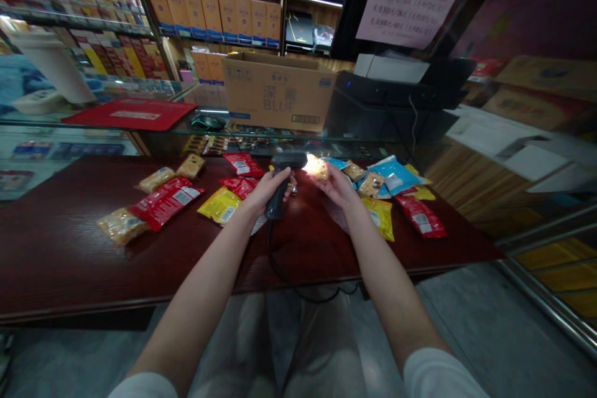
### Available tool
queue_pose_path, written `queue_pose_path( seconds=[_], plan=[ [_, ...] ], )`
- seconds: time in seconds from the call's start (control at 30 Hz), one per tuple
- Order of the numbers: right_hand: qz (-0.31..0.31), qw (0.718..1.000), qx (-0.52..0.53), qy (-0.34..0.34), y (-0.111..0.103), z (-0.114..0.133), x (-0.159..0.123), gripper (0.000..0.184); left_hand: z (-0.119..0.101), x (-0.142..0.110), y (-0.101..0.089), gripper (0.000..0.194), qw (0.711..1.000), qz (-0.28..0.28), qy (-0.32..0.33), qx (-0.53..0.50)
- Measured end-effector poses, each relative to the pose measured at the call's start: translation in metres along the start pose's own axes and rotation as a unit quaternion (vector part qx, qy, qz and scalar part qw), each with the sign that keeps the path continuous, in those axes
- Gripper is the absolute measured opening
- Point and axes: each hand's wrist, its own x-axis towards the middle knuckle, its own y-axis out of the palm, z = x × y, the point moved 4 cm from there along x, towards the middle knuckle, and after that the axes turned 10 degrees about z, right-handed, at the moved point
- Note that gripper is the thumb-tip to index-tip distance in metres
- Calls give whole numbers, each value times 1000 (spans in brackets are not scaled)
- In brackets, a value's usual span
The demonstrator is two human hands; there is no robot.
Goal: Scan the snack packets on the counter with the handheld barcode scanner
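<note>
My left hand [267,191] is wrapped round the handle of a black barcode scanner [282,178], whose head points right and throws a bright light. My right hand [334,185] holds a small yellow snack packet [318,167] right in front of the scanner head, lit by that light. Both hands hover above a dark red wooden counter [65,224]. The scanner's black cable [289,280] hangs over the counter's front edge.
Several snack packets lie on the counter: red [165,201] and yellow [221,205] ones to the left, blue [394,175], yellow and red [422,216] ones to the right. Behind stand a cardboard box [277,90], a computer mouse [208,122], a red mat [130,114] and stocked shelves.
</note>
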Motion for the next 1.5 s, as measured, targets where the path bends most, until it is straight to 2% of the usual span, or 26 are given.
queue_pose_path(
  seconds=[0.13, 0.27, 0.33, 0.37, 0.4, 0.43, 0.53, 0.6, 0.67, 0.77, 0.9, 0.97, 1.03, 1.1, 1.17, 1.27, 1.33, 1.5],
  plan=[
    [14, 1000, -14, -12, 3, 0, -2, 17, 2, 2, 2, 38, 999, 27, 22, 9],
    [27, 998, -38, -31, 3, 0, 0, 24, 2, 2, 0, 40, 999, 23, 8, 24],
    [6, 994, -87, -69, -3, 8, 0, 29, 1, 1, -3, 37, 1000, 2, -7, 22],
    [-25, 986, -133, -99, -9, 14, -1, 32, 0, 0, -4, 35, 1000, -13, -14, 21],
    [-66, 969, -196, -135, -16, 23, -3, 36, 0, 1, -7, 33, 999, -32, -19, 22],
    [-117, 940, -270, -172, -23, 34, -7, 40, 0, 1, -9, 30, 998, -53, -21, 26],
    [-270, 796, -489, -232, -46, 63, -24, 46, 4, 6, -18, 28, 993, -104, -18, 48],
    [-348, 720, -566, -202, -61, 71, -33, 46, 8, 11, -24, 28, 991, -119, -20, 60],
    [-393, 677, -605, -149, -73, 72, -39, 43, 13, 15, -30, 26, 989, -131, -31, 64],
    [-407, 647, -635, -114, -79, 65, -40, 35, 17, 16, -37, 23, 984, -160, -53, 52],
    [-382, 618, -667, -162, -65, 61, -33, 31, 19, 15, -35, 24, 985, -152, -80, 27],
    [-332, 617, -685, -197, -52, 59, -27, 29, 21, 14, -29, 22, 987, -134, -87, 28],
    [-258, 632, -698, -214, -38, 53, -21, 27, 25, 15, -22, 20, 989, -113, -93, 34],
    [-174, 654, -710, -197, -25, 42, -14, 26, 30, 16, -15, 21, 990, -79, -112, 27],
    [-102, 666, -723, -151, -15, 27, -9, 25, 33, 17, -9, 25, 990, -46, -131, -8],
    [-26, 660, -747, -74, -5, 8, -5, 25, 28, 17, -8, 27, 989, -33, -117, -84],
    [-6, 651, -758, -39, -2, 1, -6, 36, 19, 16, -13, 27, 988, -50, -81, -119],
    [15, 645, -763, 17, 4, -6, -8, 83, -2, 9, -27, 26, 979, -111, -26, -169]
  ],
)
